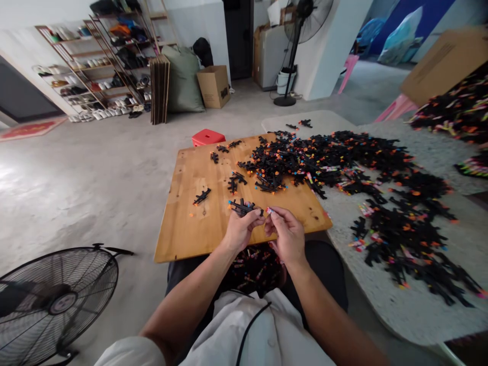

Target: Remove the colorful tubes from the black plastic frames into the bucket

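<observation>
My left hand (pixel 241 230) is closed around a small black toy gun (pixel 240 207) with a blue tip, held over the front of the wooden board (pixel 183 229). Close to the toy gun's right end, my right hand (pixel 286 235) pinches a small pink-and-white piece (pixel 270 210); its exact kind is too small to make out. Several loose toy guns lie on the board, one of them a single black toy gun (pixel 202 196) to the left. A large heap of black toy guns (pixel 301 155) with orange and blue tips covers the back right of the board.
A grey stone-like table (pixel 385 305) adjoins on the right, bearing more toy guns. Colourful pieces fill a container (pixel 255 269) below the board, between my legs. A floor fan (pixel 61 302) stands at left, and a red stool (pixel 208 136) stands behind the board.
</observation>
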Demonstrator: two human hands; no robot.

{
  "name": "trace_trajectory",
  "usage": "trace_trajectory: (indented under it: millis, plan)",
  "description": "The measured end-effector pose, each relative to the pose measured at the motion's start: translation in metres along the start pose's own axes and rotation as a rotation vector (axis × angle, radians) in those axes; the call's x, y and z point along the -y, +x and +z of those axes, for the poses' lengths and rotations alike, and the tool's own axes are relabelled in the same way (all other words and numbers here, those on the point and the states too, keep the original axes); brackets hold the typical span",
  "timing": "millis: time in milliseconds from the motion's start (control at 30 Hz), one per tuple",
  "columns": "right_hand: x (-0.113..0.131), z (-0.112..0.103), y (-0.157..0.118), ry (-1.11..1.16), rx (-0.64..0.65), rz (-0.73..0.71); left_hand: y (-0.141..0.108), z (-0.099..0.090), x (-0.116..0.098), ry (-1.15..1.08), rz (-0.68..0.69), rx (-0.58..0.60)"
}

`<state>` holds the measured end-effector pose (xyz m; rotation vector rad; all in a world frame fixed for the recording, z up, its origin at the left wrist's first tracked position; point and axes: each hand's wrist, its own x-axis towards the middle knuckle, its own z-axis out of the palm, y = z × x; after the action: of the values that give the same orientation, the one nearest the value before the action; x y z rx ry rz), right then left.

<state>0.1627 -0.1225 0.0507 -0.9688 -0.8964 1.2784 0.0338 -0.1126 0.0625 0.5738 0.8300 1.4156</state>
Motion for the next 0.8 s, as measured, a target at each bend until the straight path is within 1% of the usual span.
trace_trajectory:
  millis: [167,500,567,700,800]
  plan:
    - [0.0008,-0.0003,0.0034,0.025,0.021,0.021,-0.0003,0.0000,-0.0014,0.030,-0.015,0.027]
    - [0.0078,-0.0075,0.0025,-0.157,0.044,-0.066,-0.0013,-0.0016,-0.0037,0.123,0.001,0.061]
    - [0.0057,-0.0087,0.0030,-0.121,0.043,-0.052,-0.0014,-0.0013,-0.0032,0.137,0.017,0.052]
    - [0.0008,-0.0085,0.0046,0.049,0.054,0.068,-0.0002,-0.0012,-0.0019,0.160,0.054,0.044]
    - [-0.0009,-0.0091,0.0054,0.105,0.056,0.109,-0.0009,0.0003,-0.0034,0.199,0.069,0.043]
